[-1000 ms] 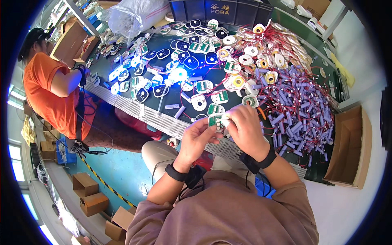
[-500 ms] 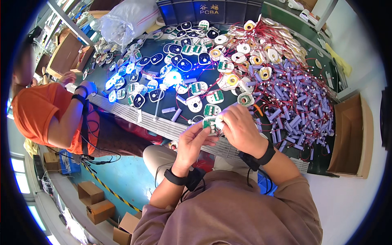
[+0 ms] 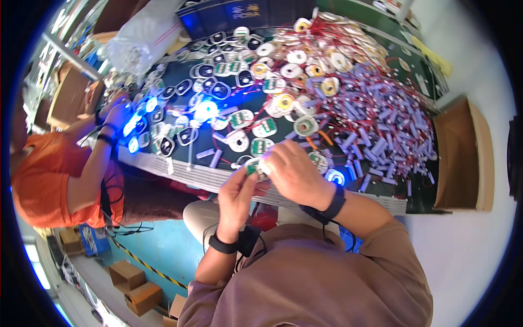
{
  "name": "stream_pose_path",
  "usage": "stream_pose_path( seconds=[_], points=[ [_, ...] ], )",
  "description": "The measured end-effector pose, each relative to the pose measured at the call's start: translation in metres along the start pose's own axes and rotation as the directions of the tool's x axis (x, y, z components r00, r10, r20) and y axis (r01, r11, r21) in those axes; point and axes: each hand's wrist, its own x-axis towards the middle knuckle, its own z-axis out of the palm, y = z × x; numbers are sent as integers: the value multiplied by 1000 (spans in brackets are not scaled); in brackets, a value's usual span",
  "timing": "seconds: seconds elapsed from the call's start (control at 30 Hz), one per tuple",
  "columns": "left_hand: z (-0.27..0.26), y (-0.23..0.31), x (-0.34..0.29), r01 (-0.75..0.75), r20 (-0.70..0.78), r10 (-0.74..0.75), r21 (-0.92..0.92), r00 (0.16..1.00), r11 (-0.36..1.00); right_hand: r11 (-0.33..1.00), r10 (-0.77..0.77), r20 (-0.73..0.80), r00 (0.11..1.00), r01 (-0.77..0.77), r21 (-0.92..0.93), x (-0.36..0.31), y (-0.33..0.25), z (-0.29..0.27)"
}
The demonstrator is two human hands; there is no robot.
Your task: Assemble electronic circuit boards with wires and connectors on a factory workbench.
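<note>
My left hand point(image 3: 235, 199) is closed on the edge of a green circuit board in a white housing point(image 3: 252, 168), just beyond the bench's near edge. From the other side my right hand point(image 3: 298, 173) bends over the same board, its fingers pinched at a small white piece point(image 3: 265, 167) mostly hidden by them. Beside my right wrist a disc glows blue point(image 3: 335, 177). Just past my hands lie another green board in a white housing point(image 3: 261, 146) and a white ring-shaped plate point(image 3: 238, 140).
Purple cylindrical cells point(image 3: 381, 125) with red wires are heaped at right, beside an open cardboard box point(image 3: 463, 163). White discs with wires point(image 3: 348, 38) pile up behind. A dark bin point(image 3: 245, 19) stands at the back. At left works a person in an orange top point(image 3: 46, 180).
The whole view has shifted, so the bench sits further left. A blue-lit disc now shows by my right wrist. The other person's hands have come together near the blue lights.
</note>
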Motion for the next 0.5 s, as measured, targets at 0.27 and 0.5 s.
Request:
stream_pose_path(
  seconds=[0.27,0.5],
  points=[
    [-3,9,-2,-52,-4,52,37,999,998,919,212,-107,972,-161,359,-36,3,10],
    [-4,20,-5,-116,-13,116,-32,993,993,946,313,108,944,-300,-124,-93,32,-14]
  ],
)
